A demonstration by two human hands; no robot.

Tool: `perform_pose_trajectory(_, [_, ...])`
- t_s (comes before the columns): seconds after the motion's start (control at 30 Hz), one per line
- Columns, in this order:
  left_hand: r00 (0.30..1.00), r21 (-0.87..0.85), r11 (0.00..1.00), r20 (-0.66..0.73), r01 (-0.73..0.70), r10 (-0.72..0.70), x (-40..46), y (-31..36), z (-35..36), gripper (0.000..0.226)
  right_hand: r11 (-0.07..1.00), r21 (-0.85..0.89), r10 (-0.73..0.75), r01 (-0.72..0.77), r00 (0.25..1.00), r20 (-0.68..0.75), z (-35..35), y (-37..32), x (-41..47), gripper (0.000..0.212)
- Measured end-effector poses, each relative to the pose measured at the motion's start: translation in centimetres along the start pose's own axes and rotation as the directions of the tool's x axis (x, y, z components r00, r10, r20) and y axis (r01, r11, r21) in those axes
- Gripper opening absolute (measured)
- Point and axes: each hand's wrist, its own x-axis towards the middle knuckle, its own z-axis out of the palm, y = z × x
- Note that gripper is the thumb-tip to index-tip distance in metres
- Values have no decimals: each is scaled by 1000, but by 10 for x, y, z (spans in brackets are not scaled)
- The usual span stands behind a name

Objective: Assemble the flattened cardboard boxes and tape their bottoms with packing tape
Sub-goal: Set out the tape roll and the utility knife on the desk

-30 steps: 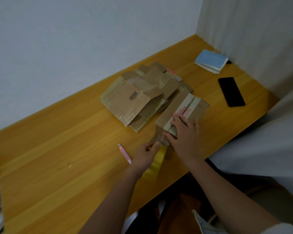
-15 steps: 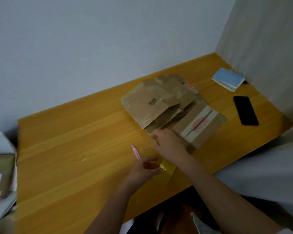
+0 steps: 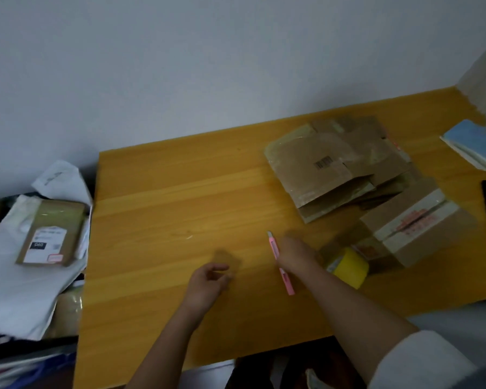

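Our right hand (image 3: 293, 255) has left the box (image 3: 421, 234) for the cutter (image 3: 281, 263), grip blurred; left hand (image 3: 208, 282), loosely curled and empty, has released the tape (image 3: 348, 266): cutting comes next.

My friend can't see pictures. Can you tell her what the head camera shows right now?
A person's right hand reaches onto a long pink utility knife on a yellow wooden table, while the left hand hovers loosely curled and holds nothing. A yellow roll of packing tape sits beside a taped brown cardboard box, with a pile of flattened brown cardboard boxes behind.
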Motion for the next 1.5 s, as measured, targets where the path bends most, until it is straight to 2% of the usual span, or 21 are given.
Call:
perform_pose_trajectory(0.07, [1000,1,1000,-13,9,-9,0,-3,-1,14,999,22,-23,23,1000,18,1,-2,3,33])
perform_pose_trajectory(0.17, [1000,25,1000,-22,-6,6,2,4,7,14,967,197,-158,160,987,-30,-17,-15,-1,22])
perform_pose_trajectory(0.23, [1000,45,999,-5,-27,28,3,16,18,11,915,306,-229,263,963,-145,-42,-23,-10,12])
perform_pose_trajectory(0.37, [991,108,987,80,-120,112,7,53,58,14,785,481,-219,389,902,-373,-100,-5,-37,18])
perform_pose_trajectory(0.43, [976,156,971,146,-183,160,2,73,87,14,751,490,-200,443,860,-470,-117,25,-49,20])
perform_pose_trajectory(0.5, [956,189,955,228,-228,183,-5,90,119,15,766,454,-170,455,825,-539,-126,59,-60,8])
perform_pose_trajectory(0.53, [945,196,949,265,-247,191,-10,97,134,16,781,431,-154,451,809,-567,-128,76,-64,9])
perform_pose_trajectory(0.6, [925,211,937,321,-279,203,-20,110,159,16,805,401,-137,437,794,-592,-127,109,-72,20])
perform_pose_trajectory(0.73, [892,232,914,390,-334,227,-34,120,189,28,752,465,-136,467,800,-584,-112,156,-89,41])
perform_pose_trajectory(0.87, [899,277,925,419,-260,127,-31,113,189,62,688,489,-140,536,759,-636,-89,175,-91,45])
perform_pose_trajectory(0.93, [906,309,916,408,-257,116,-29,110,184,62,614,539,-131,576,748,-650,-82,174,-92,45])
perform_pose_trajectory(1.0, [916,316,913,379,-259,128,-27,104,177,52,577,556,-137,598,742,-657,-76,170,-92,38])
perform_pose_trajectory(1.13, [938,389,865,264,-318,226,-24,95,170,40,629,499,-178,597,735,-655,-56,169,-85,23])
perform_pose_trajectory(1.3, [931,422,834,242,-356,275,-25,100,172,43,761,237,-270,604,627,-731,-41,178,-67,41])
perform_pose_trajectory(1.4, [935,447,824,221,-349,277,-25,97,161,42,804,118,-268,583,532,-803,-34,176,-58,50])
perform_pose_trajectory(1.5, [943,407,856,220,-320,248,-25,88,150,37,799,95,-262,593,486,-834,-35,172,-58,41])
